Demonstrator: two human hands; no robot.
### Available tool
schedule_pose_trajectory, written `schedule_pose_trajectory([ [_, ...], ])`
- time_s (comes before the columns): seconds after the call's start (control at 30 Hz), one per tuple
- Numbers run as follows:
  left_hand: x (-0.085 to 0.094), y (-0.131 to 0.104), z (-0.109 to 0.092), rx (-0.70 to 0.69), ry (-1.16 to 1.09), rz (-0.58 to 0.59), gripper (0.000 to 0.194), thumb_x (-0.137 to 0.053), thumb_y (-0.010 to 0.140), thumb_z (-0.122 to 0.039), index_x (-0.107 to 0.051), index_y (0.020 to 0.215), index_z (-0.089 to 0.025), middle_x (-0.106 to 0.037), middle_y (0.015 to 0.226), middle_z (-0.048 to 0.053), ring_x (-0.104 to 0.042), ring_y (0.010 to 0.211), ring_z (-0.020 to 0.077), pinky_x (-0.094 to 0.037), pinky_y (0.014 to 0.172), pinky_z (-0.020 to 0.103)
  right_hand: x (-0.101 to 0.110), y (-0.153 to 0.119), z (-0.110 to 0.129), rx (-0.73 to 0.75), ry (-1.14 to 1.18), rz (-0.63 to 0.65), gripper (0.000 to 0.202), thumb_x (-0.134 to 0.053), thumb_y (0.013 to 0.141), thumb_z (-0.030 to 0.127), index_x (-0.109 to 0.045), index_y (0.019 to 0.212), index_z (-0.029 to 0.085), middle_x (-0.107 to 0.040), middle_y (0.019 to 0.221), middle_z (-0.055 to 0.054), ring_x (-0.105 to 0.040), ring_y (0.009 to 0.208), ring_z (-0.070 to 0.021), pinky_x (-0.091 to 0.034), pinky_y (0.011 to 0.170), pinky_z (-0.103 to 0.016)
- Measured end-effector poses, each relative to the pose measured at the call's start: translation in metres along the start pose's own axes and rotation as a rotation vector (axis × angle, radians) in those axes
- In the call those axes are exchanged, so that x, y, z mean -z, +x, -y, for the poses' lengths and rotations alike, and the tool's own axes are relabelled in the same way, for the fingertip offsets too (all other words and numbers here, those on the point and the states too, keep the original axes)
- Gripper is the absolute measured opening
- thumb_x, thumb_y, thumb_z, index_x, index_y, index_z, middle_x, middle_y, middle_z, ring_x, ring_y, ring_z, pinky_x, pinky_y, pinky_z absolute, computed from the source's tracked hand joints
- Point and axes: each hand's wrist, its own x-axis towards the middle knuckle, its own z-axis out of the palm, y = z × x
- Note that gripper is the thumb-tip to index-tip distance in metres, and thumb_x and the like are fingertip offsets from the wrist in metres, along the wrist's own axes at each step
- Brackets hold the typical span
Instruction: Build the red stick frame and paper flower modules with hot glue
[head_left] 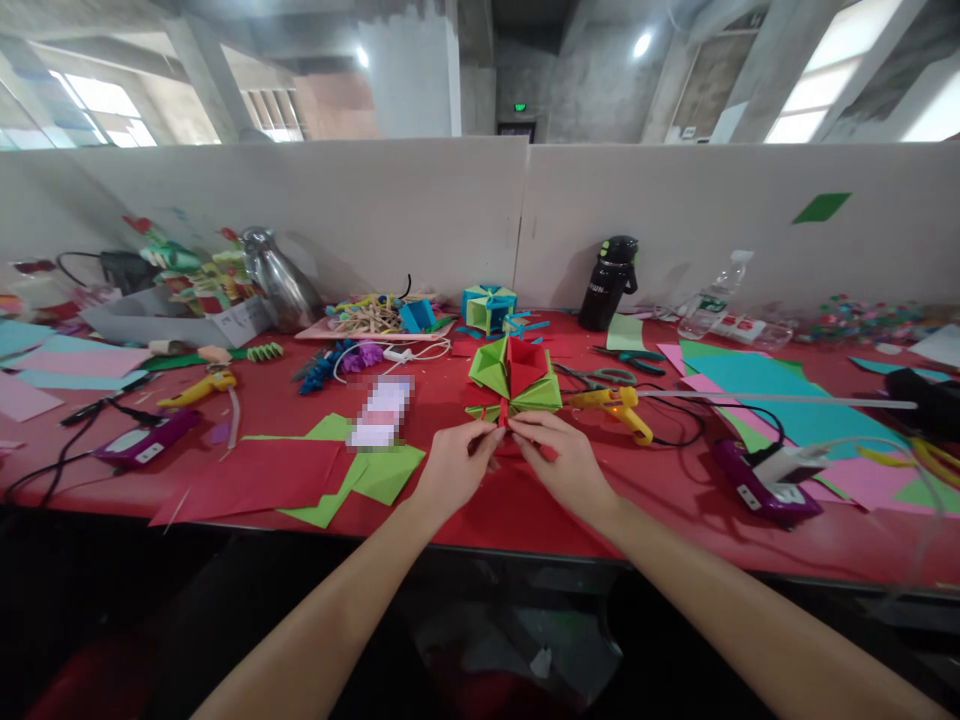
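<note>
Both hands meet at the near side of a folded green and red paper ornament (517,370) on the red tabletop. My left hand (459,458) pinches a small red paper piece (503,412) at its front. From the other side, my right hand (559,455) pinches the same red piece, fingertips close to the left ones. What lies between the fingertips is partly hidden. A yellow hot glue gun (619,408) lies just right of the ornament, with scissors (600,377) behind it. Left of my left hand are green paper sheets (386,472) and a phone (381,412).
Red paper (262,475) and a second glue gun (199,388) lie left. Purple power strips (765,490) (150,440) with cables sit on both sides. A black bottle (609,285), a steel jug (277,280) and a blue-green paper ornament (489,310) stand along the partition (375,220).
</note>
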Motion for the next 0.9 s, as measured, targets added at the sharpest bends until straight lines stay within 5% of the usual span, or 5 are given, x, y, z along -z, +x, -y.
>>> schedule_pose_trajectory([
  [0.9,-0.0003,0.0019,0.0001,0.006,-0.091,0.017,0.03,-0.051,0.095,-0.042,-0.071,0.093,-0.02,-0.07,0.066,0.0,-0.068,0.061,0.0168,-0.052,0.062,0.025,0.0011,0.0007,0.0098,-0.119,0.111,0.037,0.03,-0.058,0.088,0.022,-0.074,0.114,0.025,-0.06,0.097,-0.006,-0.058,0.082,-0.0162,-0.05,0.066,-0.028],
])
